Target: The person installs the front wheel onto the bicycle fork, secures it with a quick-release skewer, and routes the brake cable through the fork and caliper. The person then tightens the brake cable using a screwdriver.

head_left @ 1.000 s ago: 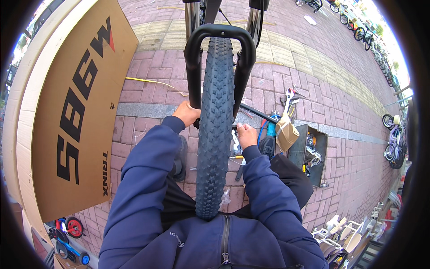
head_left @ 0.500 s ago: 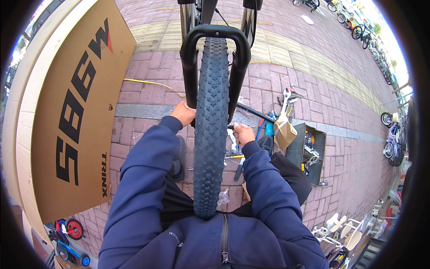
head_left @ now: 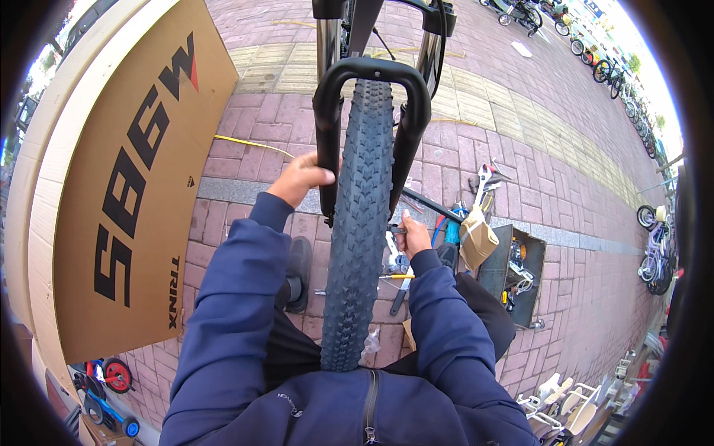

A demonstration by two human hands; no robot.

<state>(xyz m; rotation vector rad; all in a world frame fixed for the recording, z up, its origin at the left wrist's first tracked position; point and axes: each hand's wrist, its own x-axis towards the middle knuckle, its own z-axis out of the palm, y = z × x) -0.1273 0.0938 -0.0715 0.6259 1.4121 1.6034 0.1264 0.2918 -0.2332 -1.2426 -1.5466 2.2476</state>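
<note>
A bicycle wheel with a black knobby tire (head_left: 360, 186) stands upright between my knees, inside a black suspension fork (head_left: 410, 141). My left hand (head_left: 299, 178) is closed around the fork's left leg, its thumb across the front and its fingers partly hidden behind. Low on the other side, my right hand (head_left: 414, 236) pinches a small black lever-like part (head_left: 396, 230) by the wheel's axle. The tire hides the hub between the two hands.
A large cardboard box (head_left: 141, 178) stands at my left. To the right are an open metal toolbox (head_left: 509, 275), a wrench (head_left: 483, 178) and a torn cardboard piece (head_left: 478, 236). Loose tools lie on the brick paving beneath the wheel. Parked bicycles (head_left: 654, 249) line the far right.
My left hand has moved up the fork leg from near the axle. The fork and wheel top have shifted right in view. My right hand remains by the axle, slightly lower in view.
</note>
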